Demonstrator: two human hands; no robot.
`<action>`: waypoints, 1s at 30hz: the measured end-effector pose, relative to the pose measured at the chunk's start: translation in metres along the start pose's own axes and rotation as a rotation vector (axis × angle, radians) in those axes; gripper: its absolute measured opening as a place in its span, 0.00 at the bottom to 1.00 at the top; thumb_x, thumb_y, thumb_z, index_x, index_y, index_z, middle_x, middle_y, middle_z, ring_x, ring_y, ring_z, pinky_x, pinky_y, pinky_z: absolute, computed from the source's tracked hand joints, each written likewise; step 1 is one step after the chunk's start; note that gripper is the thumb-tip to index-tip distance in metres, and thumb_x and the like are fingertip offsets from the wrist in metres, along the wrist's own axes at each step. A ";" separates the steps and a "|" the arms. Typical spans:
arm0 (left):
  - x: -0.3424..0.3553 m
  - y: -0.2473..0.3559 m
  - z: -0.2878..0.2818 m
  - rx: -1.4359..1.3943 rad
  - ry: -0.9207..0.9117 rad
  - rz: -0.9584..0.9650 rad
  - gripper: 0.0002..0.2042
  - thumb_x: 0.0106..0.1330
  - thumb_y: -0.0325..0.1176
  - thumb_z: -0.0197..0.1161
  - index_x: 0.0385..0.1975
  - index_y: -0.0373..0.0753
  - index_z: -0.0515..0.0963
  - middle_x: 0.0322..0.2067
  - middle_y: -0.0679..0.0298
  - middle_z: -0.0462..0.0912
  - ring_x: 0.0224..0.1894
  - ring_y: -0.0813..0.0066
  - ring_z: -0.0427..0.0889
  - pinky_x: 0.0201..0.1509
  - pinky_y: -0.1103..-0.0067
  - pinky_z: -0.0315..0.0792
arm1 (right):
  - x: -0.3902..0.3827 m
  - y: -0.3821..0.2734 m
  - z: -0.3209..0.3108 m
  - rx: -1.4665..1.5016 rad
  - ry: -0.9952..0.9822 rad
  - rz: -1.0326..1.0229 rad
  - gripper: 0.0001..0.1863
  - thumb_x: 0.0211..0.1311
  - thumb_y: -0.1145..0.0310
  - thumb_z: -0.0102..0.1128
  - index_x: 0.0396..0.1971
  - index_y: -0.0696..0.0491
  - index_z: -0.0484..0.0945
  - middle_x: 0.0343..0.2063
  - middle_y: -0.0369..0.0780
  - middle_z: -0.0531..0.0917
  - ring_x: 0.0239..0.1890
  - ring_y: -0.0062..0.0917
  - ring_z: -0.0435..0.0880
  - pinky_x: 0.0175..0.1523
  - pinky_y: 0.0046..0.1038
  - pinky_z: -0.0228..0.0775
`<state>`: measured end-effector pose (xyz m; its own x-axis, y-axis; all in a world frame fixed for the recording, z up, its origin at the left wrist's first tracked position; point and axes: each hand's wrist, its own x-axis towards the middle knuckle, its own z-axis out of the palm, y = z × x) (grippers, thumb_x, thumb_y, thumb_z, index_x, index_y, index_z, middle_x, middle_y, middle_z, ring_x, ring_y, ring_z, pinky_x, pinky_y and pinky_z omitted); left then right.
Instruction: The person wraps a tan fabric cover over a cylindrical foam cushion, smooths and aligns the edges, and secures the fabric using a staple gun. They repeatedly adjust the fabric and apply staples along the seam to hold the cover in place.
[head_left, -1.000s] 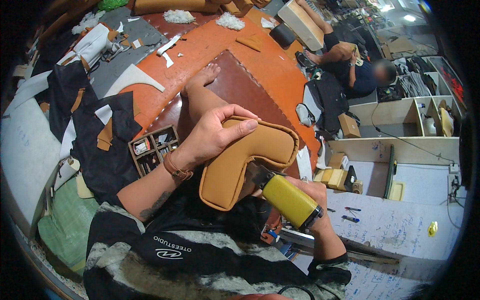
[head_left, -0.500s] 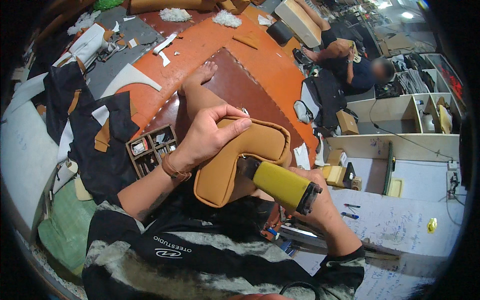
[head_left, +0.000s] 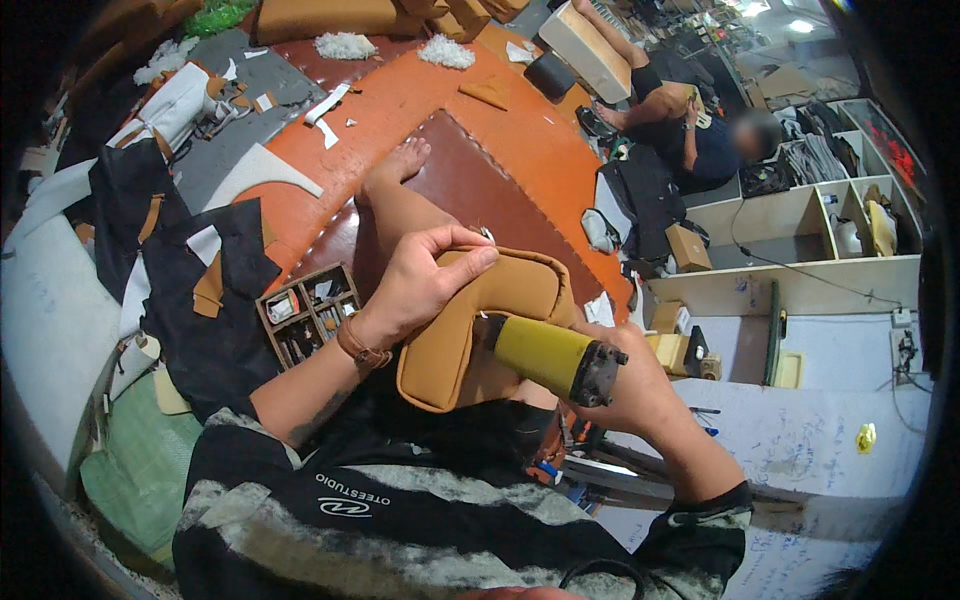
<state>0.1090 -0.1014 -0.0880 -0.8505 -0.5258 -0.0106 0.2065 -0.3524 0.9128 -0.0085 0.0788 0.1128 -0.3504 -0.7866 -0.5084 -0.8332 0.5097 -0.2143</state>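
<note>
A tan leather-covered, padded, curved piece (head_left: 436,352) with piped edges is held up in front of me. My left hand (head_left: 430,275) is closed on its upper left edge, the thumb lying on top and the fingers partly hidden. On the right, my right hand (head_left: 635,385) is closed around the mostly hidden handle of a yellow and black staple gun (head_left: 540,355). The tool's dark nose end points into the inner bend of the padded piece; whether it touches the leather I cannot tell.
A wooden compartment box (head_left: 305,315) of small parts stands by my left forearm. Dark fabric (head_left: 215,330) and white scraps lie further left. A brown leather panel (head_left: 480,200) covers the floor ahead. Another person (head_left: 700,145) sits at the far right beside open white shelving (head_left: 785,220).
The staple gun and my right hand have shifted slightly up and to the left in the picture. My left hand still grips the padded piece; the whole view has moved a little.
</note>
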 end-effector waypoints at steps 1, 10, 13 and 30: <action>-0.001 0.002 0.000 0.019 0.000 -0.002 0.13 0.78 0.37 0.70 0.49 0.31 0.86 0.45 0.62 0.90 0.47 0.80 0.86 0.56 0.79 0.80 | 0.001 0.003 0.004 -0.011 0.020 0.000 0.28 0.43 0.65 0.83 0.49 0.52 0.86 0.39 0.52 0.90 0.45 0.51 0.91 0.55 0.46 0.84; -0.029 0.001 -0.001 -0.051 0.019 -0.054 0.23 0.86 0.40 0.56 0.72 0.31 0.70 0.65 0.57 0.80 0.66 0.75 0.77 0.72 0.75 0.71 | -0.029 0.027 0.049 0.373 0.241 -0.120 0.34 0.50 0.66 0.81 0.62 0.45 0.85 0.46 0.50 0.91 0.49 0.45 0.92 0.57 0.40 0.83; -0.069 0.011 -0.007 0.012 -0.026 -0.091 0.30 0.87 0.44 0.53 0.79 0.31 0.60 0.71 0.57 0.73 0.73 0.72 0.71 0.78 0.72 0.64 | -0.066 0.074 0.087 0.642 0.338 0.010 0.30 0.55 0.70 0.81 0.60 0.54 0.85 0.46 0.45 0.93 0.47 0.34 0.94 0.54 0.34 0.83; -0.094 0.040 0.055 0.218 0.123 -0.114 0.36 0.68 0.26 0.73 0.74 0.31 0.66 0.61 0.57 0.82 0.60 0.69 0.84 0.65 0.71 0.80 | -0.101 0.248 0.538 1.080 0.498 0.869 0.23 0.67 0.67 0.67 0.60 0.57 0.81 0.45 0.41 0.88 0.47 0.29 0.85 0.54 0.36 0.77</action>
<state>0.1706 -0.0235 -0.0278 -0.7944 -0.5872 -0.1554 -0.0074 -0.2465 0.9691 0.0503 0.4723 -0.3373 -0.8567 -0.0263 -0.5151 0.3493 0.7052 -0.6170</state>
